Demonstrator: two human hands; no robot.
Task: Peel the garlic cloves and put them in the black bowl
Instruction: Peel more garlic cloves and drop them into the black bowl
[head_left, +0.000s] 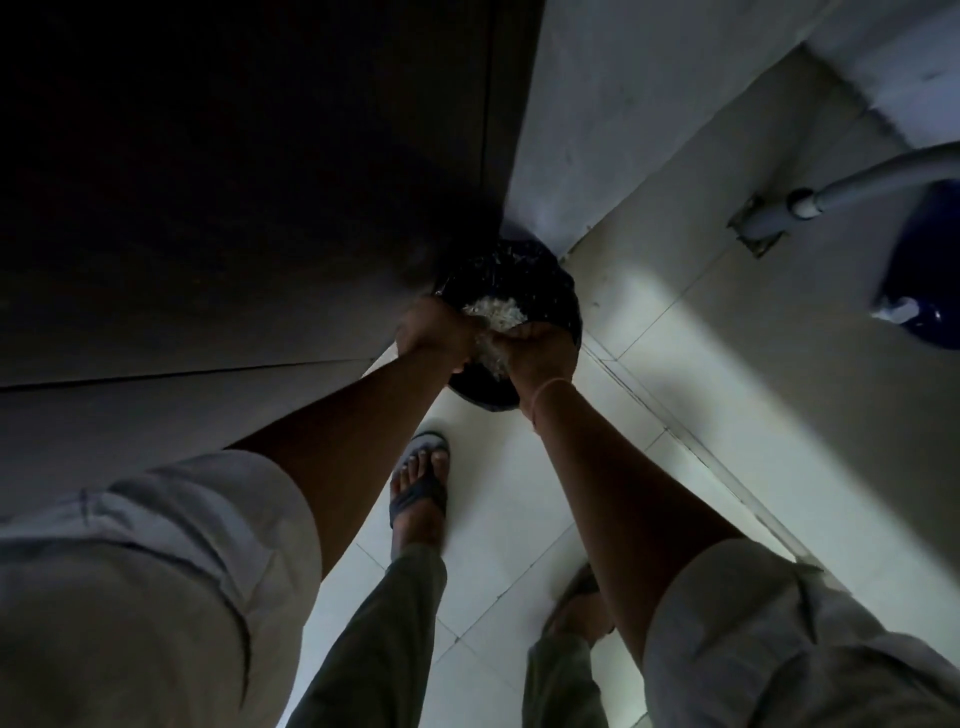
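Two hands meet over a black round container that stands mouth-up on the tiled floor by the wall corner; it is round, so it has no long axis. Left hand and right hand each curl their fingers on one clump of pale garlic skins, which runs near-to-far above the container's middle.

Single head view, wide-angle, facing steeply down; left hand, right hand near centre, tiled floor below.

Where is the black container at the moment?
The black container stands on the floor mid-frame in the head view, at the wall corner, under the left hand and right hand gripping pale skins.
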